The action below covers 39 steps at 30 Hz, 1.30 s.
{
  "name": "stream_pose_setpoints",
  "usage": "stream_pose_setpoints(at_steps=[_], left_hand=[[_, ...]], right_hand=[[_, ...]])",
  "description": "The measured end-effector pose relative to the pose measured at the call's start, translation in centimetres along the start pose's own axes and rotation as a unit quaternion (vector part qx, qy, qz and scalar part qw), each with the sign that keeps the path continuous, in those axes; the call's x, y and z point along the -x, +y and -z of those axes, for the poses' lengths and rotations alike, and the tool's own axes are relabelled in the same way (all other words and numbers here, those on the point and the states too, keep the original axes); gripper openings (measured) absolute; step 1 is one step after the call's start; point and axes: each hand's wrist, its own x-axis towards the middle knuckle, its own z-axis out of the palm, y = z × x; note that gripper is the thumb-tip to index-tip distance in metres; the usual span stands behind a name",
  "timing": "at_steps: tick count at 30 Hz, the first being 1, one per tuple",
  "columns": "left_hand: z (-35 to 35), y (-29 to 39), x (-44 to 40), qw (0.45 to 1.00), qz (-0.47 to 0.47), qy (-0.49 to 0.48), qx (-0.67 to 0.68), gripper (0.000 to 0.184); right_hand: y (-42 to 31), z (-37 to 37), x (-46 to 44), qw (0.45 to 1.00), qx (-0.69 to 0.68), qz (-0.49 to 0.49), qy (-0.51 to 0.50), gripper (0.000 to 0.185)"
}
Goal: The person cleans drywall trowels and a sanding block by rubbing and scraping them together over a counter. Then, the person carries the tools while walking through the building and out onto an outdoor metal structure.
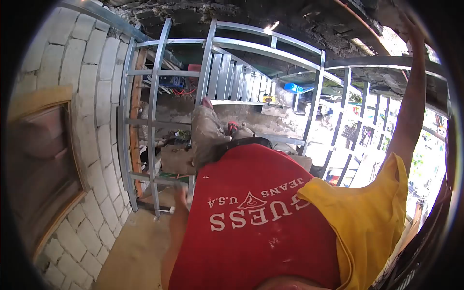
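My right arm, in a yellow sleeve, reaches up along the right side. My right hand is high at the dark ceiling, near a metal beam; its fingers are too dim to make out. Low on the left, my left hand is beside the lower bars of a grey metal frame. It is blurred, so its grip and contact with the frame cannot be told. My red shirt fills the lower middle, and my trousered legs extend away below.
A white block wall with a wood-framed opening stands on the left. Welded metal bars cross ahead and to the right. Beyond them lie slatted metal steps and a blue object. A tan board is at lower left.
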Motion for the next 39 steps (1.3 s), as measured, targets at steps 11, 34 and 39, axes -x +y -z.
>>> stream_pose_setpoints(at_steps=[11,34,39], left_hand=[[18.2,5.4,-18.4,0.993,-0.006,-0.102,-0.066,0.038],[46.8,81.6,-44.3,0.687,-0.592,0.318,-0.276,0.084],[38.7,64.9,-65.3,0.894,-0.348,0.011,-0.28,0.049]], right_hand=[[2.9,-20.4,-4.6,0.992,-0.021,-0.078,0.095,0.033],[1.5,-50.0,63.0,0.657,0.047,-0.492,-0.569,0.032],[-4.5,-27.5,71.0,0.479,-0.084,-0.811,-0.325,0.018]])
